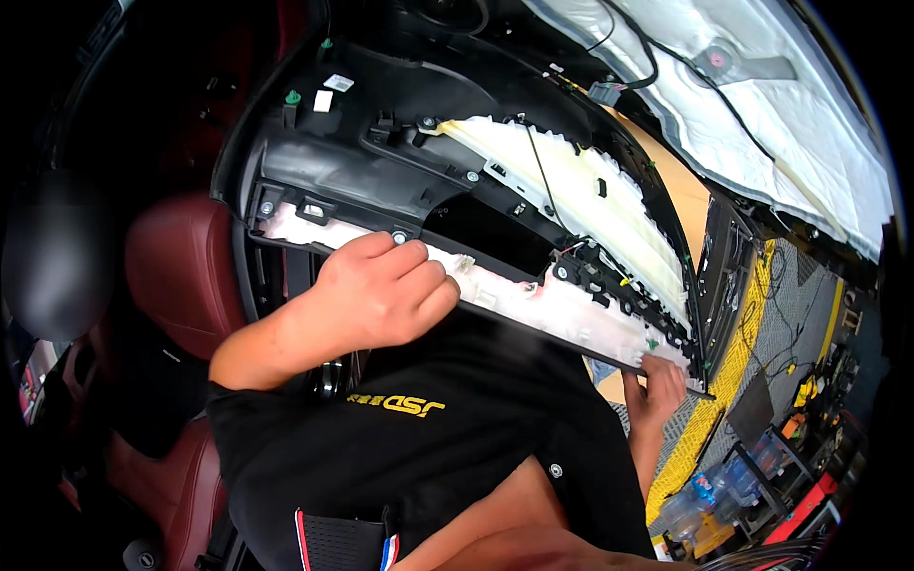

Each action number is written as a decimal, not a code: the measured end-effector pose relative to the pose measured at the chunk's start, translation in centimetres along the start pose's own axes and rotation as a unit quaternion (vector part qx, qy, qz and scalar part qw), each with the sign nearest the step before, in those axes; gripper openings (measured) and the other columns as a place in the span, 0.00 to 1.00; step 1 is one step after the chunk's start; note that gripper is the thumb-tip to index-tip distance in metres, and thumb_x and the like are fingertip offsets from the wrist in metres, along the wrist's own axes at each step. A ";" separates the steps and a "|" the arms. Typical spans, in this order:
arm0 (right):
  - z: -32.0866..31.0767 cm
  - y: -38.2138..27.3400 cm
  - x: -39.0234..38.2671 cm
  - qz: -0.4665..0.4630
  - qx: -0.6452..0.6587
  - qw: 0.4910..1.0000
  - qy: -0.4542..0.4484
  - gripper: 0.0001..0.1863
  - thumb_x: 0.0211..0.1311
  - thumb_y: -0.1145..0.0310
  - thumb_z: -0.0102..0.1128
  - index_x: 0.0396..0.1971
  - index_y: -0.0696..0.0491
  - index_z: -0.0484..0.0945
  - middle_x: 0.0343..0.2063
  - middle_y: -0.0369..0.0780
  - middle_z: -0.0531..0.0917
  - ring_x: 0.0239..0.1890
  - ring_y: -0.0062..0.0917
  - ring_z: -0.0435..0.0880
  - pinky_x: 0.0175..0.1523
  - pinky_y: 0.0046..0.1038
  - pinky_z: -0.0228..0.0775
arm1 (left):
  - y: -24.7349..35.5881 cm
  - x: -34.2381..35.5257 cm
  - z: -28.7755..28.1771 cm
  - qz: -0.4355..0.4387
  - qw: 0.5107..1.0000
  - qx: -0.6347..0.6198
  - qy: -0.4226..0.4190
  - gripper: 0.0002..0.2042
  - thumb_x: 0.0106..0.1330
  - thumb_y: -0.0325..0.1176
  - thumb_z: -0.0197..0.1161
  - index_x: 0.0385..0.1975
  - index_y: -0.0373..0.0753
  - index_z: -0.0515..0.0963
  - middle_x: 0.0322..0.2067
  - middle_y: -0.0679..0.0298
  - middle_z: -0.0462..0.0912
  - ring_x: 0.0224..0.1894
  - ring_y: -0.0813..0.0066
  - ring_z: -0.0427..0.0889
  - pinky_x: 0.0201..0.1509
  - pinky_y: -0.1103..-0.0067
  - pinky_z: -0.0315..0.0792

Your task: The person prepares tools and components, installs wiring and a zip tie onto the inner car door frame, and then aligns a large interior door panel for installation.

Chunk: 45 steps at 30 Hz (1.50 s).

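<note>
A large black car door trim panel [328, 164] lies with its inner side up in front of me, showing clips and screw points. A strip of white padding [505, 288] runs along its near edge, and a pale cream pad [581, 186] covers its right part. My left hand [376, 290] is closed over the padding at the near edge, fingers curled; what is in them is hidden. At the right end of the near edge my right hand [660, 388] grips the panel, thumb and fingers around its corner.
Left of the panel is a dark red car seat [183, 276]. White quilted insulation [762, 105] with a black cable and a connector [605, 92] hangs at the upper right. A yellow floor strip [733, 371] and a rack with plastic bottles [728, 485] are at the right.
</note>
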State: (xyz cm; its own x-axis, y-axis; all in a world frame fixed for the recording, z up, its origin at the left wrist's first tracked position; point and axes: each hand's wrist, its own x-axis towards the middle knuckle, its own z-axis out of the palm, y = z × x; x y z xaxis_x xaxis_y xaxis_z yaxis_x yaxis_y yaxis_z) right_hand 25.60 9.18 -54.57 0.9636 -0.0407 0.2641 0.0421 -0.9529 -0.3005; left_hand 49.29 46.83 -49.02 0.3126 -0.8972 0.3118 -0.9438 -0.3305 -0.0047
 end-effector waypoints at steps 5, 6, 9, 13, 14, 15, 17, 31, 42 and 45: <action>-2.1 -0.5 1.7 0.005 0.025 0.998 -0.056 0.15 0.36 0.75 0.76 0.28 0.53 0.80 0.29 0.39 0.85 0.33 0.37 0.84 0.38 0.35 0.72 | 0.0 -0.3 -0.1 -0.019 1.000 -0.009 0.007 0.08 0.45 0.33 0.66 0.26 0.46 0.77 0.22 0.72 0.70 0.27 0.79 0.76 0.26 0.81 0.62; -2.7 -0.6 2.3 0.013 0.036 0.995 -0.087 0.15 0.35 0.75 0.76 0.27 0.53 0.80 0.28 0.38 0.85 0.32 0.36 0.84 0.38 0.35 0.72 | 0.0 -0.3 -0.3 -0.017 1.000 -0.008 0.004 0.08 0.45 0.33 0.66 0.26 0.46 0.77 0.22 0.73 0.70 0.27 0.79 0.76 0.26 0.80 0.62; -4.3 -0.5 4.7 0.031 0.092 0.977 -0.190 0.16 0.36 0.70 0.81 0.25 0.52 0.81 0.27 0.39 0.84 0.31 0.37 0.83 0.37 0.35 0.72 | 0.3 0.3 -0.8 -0.012 1.000 -0.004 -0.015 0.08 0.44 0.33 0.65 0.25 0.47 0.75 0.21 0.73 0.68 0.26 0.79 0.74 0.26 0.80 0.62; -5.5 1.4 8.9 0.152 0.239 0.902 -0.326 0.12 0.46 0.67 0.80 0.30 0.52 0.86 0.31 0.39 0.88 0.34 0.33 0.87 0.43 0.33 0.77 | 0.6 0.5 -0.2 -0.015 1.000 0.024 0.003 0.07 0.44 0.33 0.64 0.22 0.48 0.73 0.20 0.73 0.66 0.26 0.78 0.73 0.27 0.80 0.62; -4.6 2.3 10.1 0.159 0.282 0.894 -0.310 0.10 0.50 0.68 0.78 0.32 0.53 0.86 0.33 0.37 0.89 0.34 0.28 0.87 0.44 0.30 0.77 | 0.6 0.9 -0.3 -0.011 1.000 0.019 0.000 0.07 0.44 0.33 0.64 0.23 0.48 0.73 0.20 0.73 0.66 0.26 0.78 0.74 0.27 0.80 0.62; -2.7 3.1 11.8 0.133 0.247 0.923 -0.264 0.09 0.54 0.67 0.75 0.32 0.53 0.86 0.32 0.37 0.89 0.33 0.27 0.85 0.45 0.29 0.77 | 1.0 0.8 -0.6 -0.011 1.000 0.016 -0.006 0.07 0.43 0.33 0.64 0.23 0.48 0.73 0.20 0.73 0.66 0.27 0.78 0.74 0.27 0.80 0.63; 2.5 5.1 17.0 0.158 0.294 0.925 -0.184 0.11 0.67 0.64 0.68 0.42 0.55 0.84 0.33 0.37 0.87 0.36 0.19 0.82 0.51 0.26 0.76 | 0.6 1.0 -0.6 -0.001 1.000 0.011 -0.010 0.08 0.43 0.34 0.64 0.24 0.48 0.74 0.21 0.73 0.67 0.28 0.78 0.75 0.27 0.80 0.63; 29.2 11.8 38.6 0.133 0.334 0.933 -0.018 0.18 0.65 0.52 0.66 0.40 0.53 0.84 0.35 0.46 0.89 0.41 0.41 0.88 0.45 0.38 0.79 | 0.7 -0.9 0.4 -0.062 0.998 -0.019 0.004 0.09 0.44 0.31 0.66 0.26 0.49 0.77 0.23 0.73 0.72 0.32 0.75 0.79 0.30 0.78 0.66; 2.3 15.9 28.4 -0.033 0.007 0.975 -0.220 0.14 0.71 0.59 0.57 0.44 0.54 0.83 0.41 0.49 0.87 0.46 0.44 0.86 0.51 0.41 0.76 | 1.4 -2.1 0.6 0.017 0.999 0.013 -0.026 0.12 0.47 0.28 0.68 0.34 0.38 0.79 0.28 0.63 0.77 0.33 0.65 0.82 0.32 0.72 0.69; 2.1 15.7 27.2 -0.002 0.003 0.961 -0.277 0.14 0.66 0.60 0.62 0.44 0.54 0.83 0.36 0.46 0.88 0.41 0.41 0.87 0.48 0.39 0.77 | 1.5 -2.1 1.5 0.021 1.000 0.019 -0.001 0.11 0.48 0.24 0.64 0.33 0.40 0.78 0.26 0.65 0.77 0.32 0.67 0.82 0.32 0.73 0.68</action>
State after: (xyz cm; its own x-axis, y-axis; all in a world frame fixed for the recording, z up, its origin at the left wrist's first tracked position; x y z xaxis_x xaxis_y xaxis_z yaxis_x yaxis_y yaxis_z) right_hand 53.03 -6.27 -54.00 0.9562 0.1314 -0.2616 0.0469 -0.9508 -0.3061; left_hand 47.38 47.76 -51.08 0.2721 -0.9114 0.3088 -0.9518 -0.3022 -0.0533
